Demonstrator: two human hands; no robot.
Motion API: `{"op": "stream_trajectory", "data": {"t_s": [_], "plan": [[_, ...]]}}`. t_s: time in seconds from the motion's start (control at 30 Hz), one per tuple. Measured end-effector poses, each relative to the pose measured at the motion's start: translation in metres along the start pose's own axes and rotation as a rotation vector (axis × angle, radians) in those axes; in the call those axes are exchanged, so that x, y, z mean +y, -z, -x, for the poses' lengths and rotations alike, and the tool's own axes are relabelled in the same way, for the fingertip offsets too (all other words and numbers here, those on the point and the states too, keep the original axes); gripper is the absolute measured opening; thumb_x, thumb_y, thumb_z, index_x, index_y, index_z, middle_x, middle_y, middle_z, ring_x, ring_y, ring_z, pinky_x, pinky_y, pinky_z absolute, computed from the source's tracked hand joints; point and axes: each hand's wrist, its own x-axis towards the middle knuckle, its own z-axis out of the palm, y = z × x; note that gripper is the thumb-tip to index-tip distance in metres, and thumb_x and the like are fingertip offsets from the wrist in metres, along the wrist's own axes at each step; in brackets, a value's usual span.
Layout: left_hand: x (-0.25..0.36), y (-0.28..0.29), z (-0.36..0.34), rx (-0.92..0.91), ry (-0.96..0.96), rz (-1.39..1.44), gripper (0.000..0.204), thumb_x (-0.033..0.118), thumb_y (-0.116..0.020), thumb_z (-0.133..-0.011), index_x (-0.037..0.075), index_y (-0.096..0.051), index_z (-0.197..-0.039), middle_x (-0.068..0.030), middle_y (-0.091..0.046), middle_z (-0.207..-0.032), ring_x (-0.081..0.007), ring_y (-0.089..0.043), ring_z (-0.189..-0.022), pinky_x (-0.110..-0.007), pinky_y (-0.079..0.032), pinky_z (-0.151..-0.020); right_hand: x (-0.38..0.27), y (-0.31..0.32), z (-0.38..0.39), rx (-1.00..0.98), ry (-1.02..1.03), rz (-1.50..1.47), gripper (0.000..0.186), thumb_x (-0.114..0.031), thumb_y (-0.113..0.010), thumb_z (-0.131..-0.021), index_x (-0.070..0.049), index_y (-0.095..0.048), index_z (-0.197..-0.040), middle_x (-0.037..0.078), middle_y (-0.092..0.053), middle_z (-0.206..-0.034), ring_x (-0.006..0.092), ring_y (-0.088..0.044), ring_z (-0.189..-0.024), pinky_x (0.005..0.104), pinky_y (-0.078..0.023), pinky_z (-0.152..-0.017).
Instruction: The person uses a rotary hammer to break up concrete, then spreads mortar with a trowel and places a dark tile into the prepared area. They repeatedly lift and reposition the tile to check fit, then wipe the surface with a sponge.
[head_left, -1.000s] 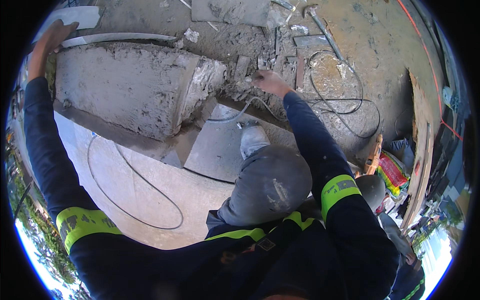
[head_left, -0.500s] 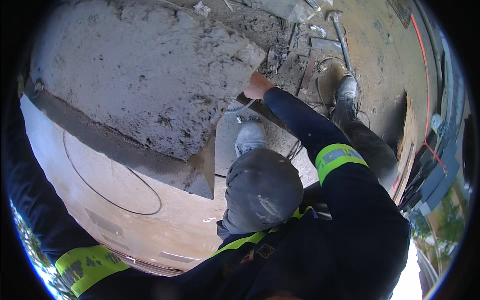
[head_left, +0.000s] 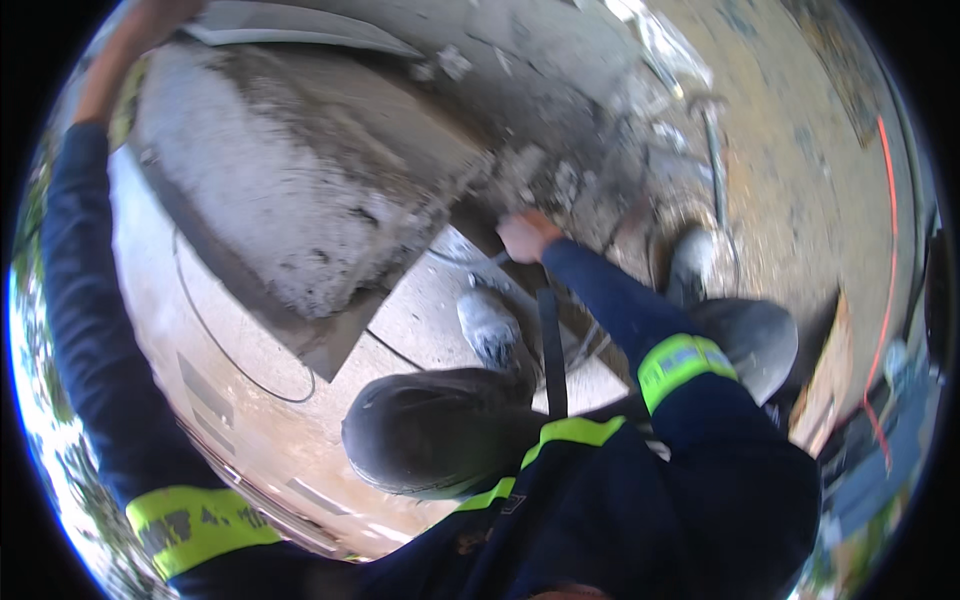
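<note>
My left hand [head_left: 155, 22] is at the upper left rim, blurred, beside a pale curved strip [head_left: 290, 30] at the far edge of a mortar-covered slab [head_left: 280, 190]; its fingertips are unclear. My right hand [head_left: 528, 235] is closed just off the slab's right corner, next to a grey cable [head_left: 450, 258]; what it holds is hidden by fingers and blur. A dark strap or bar [head_left: 553, 350] runs below that hand. My booted feet and bent knees are under and right of my arms.
A hammer [head_left: 716, 160] and crumpled plastic [head_left: 660, 40] lie on the dirty ground at upper right. A red cord [head_left: 890, 200] runs along the right side near a broken board [head_left: 825, 370]. A pale lower surface [head_left: 240, 330] with a looped cable lies left.
The view has shifted repeatedly. Since half a second ago my left hand has come back into view, my knee has moved left, and the dark strip below my right hand has appeared.
</note>
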Motion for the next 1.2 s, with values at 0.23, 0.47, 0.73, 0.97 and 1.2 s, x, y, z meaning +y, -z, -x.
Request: {"op": "stream_trajectory", "data": {"t_s": [0.23,0.47,0.73,0.97,1.2], "plan": [[0.053,0.044,0.038,-0.029,0.242,0.039,0.055,0.024,-0.073,-0.091,-0.008,-0.055,-0.133,-0.0375,-0.066,-0.130,-0.0463,-0.071,-0.118,-0.049,-0.061,-0.093,0.040,0.055,0.036,0.252,-0.245,-0.303,0.029,-0.021,-0.061,-0.089,-0.005,-0.076,-0.108,0.023,-0.076,-0.112,0.0452,-0.071,-0.112,0.0555,-0.057,-0.099],[0.123,0.027,0.032,-0.127,0.022,-0.321,0.040,0.018,-0.068,-0.091,-0.008,-0.066,-0.121,-0.0345,-0.065,-0.131,-0.0431,-0.073,-0.113,-0.050,-0.061,-0.093,0.073,0.267,-0.012,1.004,0.117,-0.667,0.040,-0.033,-0.069,-0.101,0.005,-0.070,-0.113,0.031,-0.073,-0.115,0.0492,-0.068,-0.115,0.0512,-0.054,-0.098],[0.246,0.038,0.069,0.114,0.202,0.373,0.039,0.043,-0.062,-0.096,0.012,-0.085,-0.102,-0.0143,-0.083,-0.106,-0.0294,-0.080,-0.104,-0.044,-0.060,-0.090,0.087,0.489,-0.113,1.155,0.371,-1.166,0.052,-0.044,-0.044,-0.114,0.000,-0.067,-0.132,0.016,-0.068,-0.136,0.0299,-0.066,-0.122,0.0477,-0.050,-0.110],[0.332,0.031,0.117,0.120,0.260,0.212,0.026,0.035,-0.071,-0.093,0.018,-0.086,-0.104,-0.0050,-0.081,-0.101,-0.0265,-0.076,-0.097,-0.044,-0.054,-0.083,0.140,0.460,-0.053,0.746,0.555,-1.827,0.051,-0.046,-0.039,-0.109,-0.004,-0.065,-0.093,0.014,-0.072,-0.096,0.0273,-0.069,-0.093,0.0450,-0.055,-0.091],[0.329,0.068,0.200,0.175,0.203,0.199,0.017,0.020,-0.070,-0.090,0.010,-0.083,-0.092,-0.0112,-0.081,-0.091,-0.0319,-0.081,-0.086,-0.048,-0.064,-0.071,0.068,0.455,-0.001,1.072,0.527,-1.388,0.055,-0.038,-0.035,-0.105,-0.004,-0.058,-0.069,0.010,-0.065,-0.074,0.0234,-0.062,-0.071,0.0408,-0.053,-0.073]]}}
